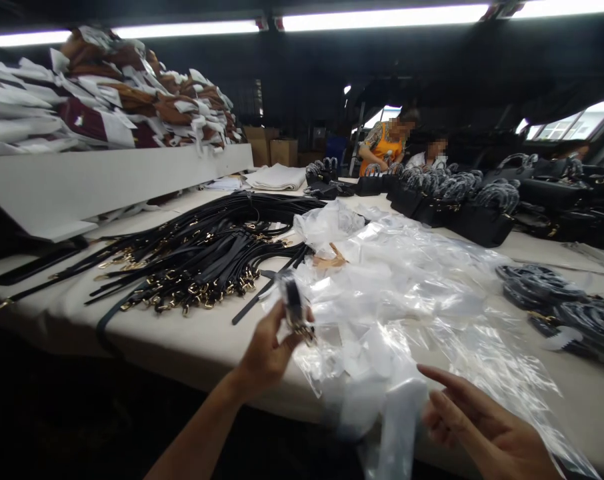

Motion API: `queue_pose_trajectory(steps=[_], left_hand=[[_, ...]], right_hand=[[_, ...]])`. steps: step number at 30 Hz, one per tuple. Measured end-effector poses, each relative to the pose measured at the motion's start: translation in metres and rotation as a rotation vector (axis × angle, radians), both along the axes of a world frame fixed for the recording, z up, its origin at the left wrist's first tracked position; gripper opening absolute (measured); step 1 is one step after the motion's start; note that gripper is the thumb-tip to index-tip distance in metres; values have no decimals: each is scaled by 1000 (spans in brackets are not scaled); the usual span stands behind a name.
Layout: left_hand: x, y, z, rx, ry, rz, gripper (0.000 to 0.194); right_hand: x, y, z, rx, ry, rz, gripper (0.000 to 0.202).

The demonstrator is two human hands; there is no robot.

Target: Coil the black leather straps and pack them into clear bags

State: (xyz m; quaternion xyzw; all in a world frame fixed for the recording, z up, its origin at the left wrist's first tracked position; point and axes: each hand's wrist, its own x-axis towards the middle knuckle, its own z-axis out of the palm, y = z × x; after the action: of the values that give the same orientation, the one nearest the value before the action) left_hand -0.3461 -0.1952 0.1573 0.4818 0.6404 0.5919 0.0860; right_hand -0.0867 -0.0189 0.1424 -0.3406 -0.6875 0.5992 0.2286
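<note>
Your left hand point(267, 353) pinches a rolled black strap point(293, 305) by its gold clasp end, thumb and fingertips closed around it, held up just over the near edge of the table point(192, 340). Your right hand point(475, 420) is open with the fingers loosely spread and the forefinger out; it holds nothing that shows and sits just beside a clear bag point(392, 407) hanging off the pile of bags point(407, 280).

Keep the coil tight between thumb and forefinger so it does not spring loose; the blur makes it hard to tell how neatly it is wound. Find the mouth of one bag only: the film is thin and the sheets cling together, so rub the edge apart with your fingertips before you lift it. Bring strap and bag together above the table, not past its edge, so a dropped clasp lands on the cloth. Leave the loose straps point(197, 253) to your left undisturbed; their clasps tangle easily.
</note>
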Motion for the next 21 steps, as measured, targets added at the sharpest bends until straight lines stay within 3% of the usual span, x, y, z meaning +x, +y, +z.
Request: queue_pose_trajectory(steps=[1,3,6,9,12,15,19,21], left_hand=[[-29,-2,1,67,73,210,22],[-91,1,0,150,107,471,27],[-178,15,-7,214,22,626,36],[-236,36,-20,240,-31,673,36],[-259,52,-38,267,-103,696,35],[-259,53,-56,264,-165,676,35],[-251,47,-72,215,-147,646,32],[-248,45,-76,174,-93,645,30]], right_hand=[[-14,8,1,46,-11,30,55],[-46,17,3,110,-17,93,53],[-99,22,7,181,-53,207,49],[-151,28,16,291,-126,331,41],[-205,44,23,480,-152,375,30],[-273,68,26,766,-95,417,23],[-395,100,16,1262,-157,559,27],[-459,113,2,1399,-294,651,29]])
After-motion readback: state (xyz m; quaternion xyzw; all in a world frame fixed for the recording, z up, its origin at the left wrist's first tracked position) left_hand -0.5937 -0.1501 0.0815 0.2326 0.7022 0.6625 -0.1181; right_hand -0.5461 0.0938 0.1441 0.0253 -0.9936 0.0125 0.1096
